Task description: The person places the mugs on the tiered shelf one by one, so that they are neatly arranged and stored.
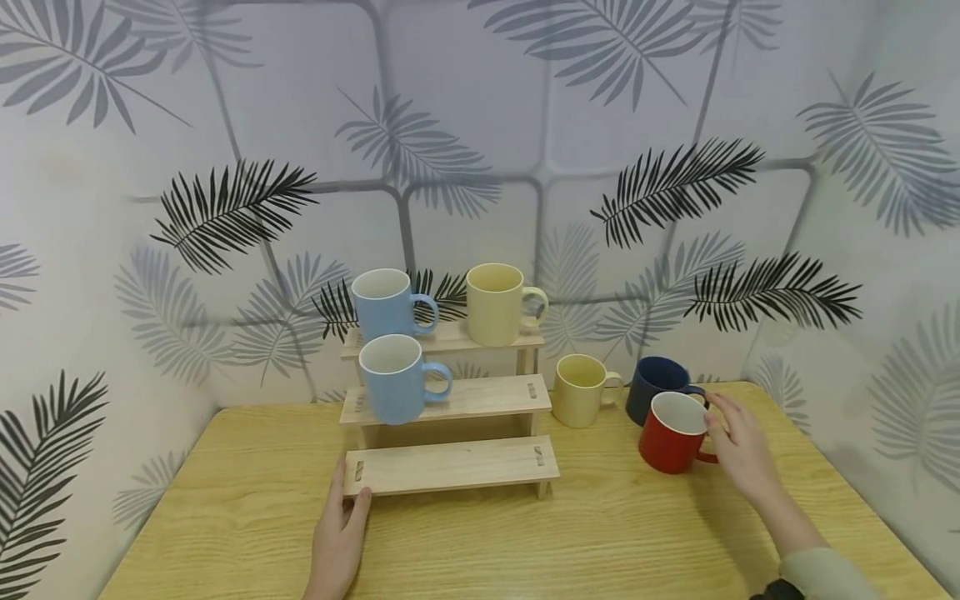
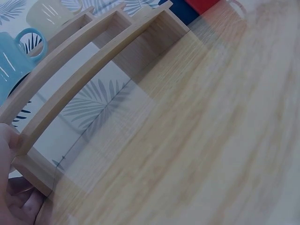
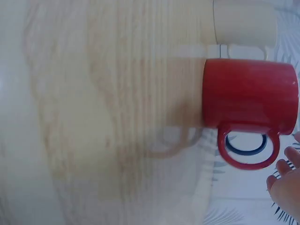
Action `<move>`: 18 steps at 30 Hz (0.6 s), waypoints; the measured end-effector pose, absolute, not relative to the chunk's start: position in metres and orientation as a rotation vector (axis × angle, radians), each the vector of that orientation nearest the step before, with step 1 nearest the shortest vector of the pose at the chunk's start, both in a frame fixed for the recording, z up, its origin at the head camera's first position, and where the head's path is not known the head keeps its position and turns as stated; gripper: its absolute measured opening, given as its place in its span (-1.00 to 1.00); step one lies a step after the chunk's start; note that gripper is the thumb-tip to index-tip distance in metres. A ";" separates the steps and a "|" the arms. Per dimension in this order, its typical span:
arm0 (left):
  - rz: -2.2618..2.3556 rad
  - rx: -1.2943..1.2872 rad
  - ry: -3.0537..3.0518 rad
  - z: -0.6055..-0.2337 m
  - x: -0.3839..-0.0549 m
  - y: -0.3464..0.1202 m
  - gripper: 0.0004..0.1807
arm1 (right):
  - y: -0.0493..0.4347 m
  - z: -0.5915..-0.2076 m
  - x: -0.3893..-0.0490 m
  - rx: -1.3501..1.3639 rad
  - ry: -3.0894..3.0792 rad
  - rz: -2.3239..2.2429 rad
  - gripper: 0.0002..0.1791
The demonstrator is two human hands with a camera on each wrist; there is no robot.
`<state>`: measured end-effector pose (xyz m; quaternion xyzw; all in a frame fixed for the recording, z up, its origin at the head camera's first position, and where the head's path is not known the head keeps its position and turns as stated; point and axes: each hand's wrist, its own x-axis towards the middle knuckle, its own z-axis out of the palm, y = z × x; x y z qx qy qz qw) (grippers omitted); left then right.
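Note:
My left hand (image 1: 339, 533) grips the left end of the lowest step of a three-step wooden rack (image 1: 457, 467), thumb at the front. In the left wrist view its fingers (image 2: 9, 140) curl about that end. At the right, my right hand (image 1: 742, 446) reaches beside a red mug (image 1: 667, 442) with a white inside, fingers extended near its handle. The right wrist view shows these fingers (image 3: 288, 171) apart from the red handle (image 3: 248, 164). A navy mug (image 1: 648, 392) stands just behind the red one, its handle close to my fingertips.
On the rack, a light blue mug (image 1: 382, 308) and a pale yellow mug (image 1: 495, 312) stand on the top step. Another light blue mug (image 1: 393, 387) is on the middle step. A second yellow mug (image 1: 579, 396) stands right of the rack on the wooden table (image 1: 600, 533). Leaf-patterned wall behind.

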<state>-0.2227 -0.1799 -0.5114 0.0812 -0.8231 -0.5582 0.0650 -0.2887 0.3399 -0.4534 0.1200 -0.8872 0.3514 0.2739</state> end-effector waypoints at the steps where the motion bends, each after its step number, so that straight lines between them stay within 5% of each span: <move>1: -1.684 0.244 -2.485 -0.512 -0.223 -0.180 -0.14 | 0.343 -0.455 -0.289 0.318 -2.386 0.952 -0.65; 18: -1.702 0.249 -2.487 -0.511 -0.223 -0.180 -0.12 | 0.358 -0.473 -0.281 0.025 -2.520 1.327 -0.61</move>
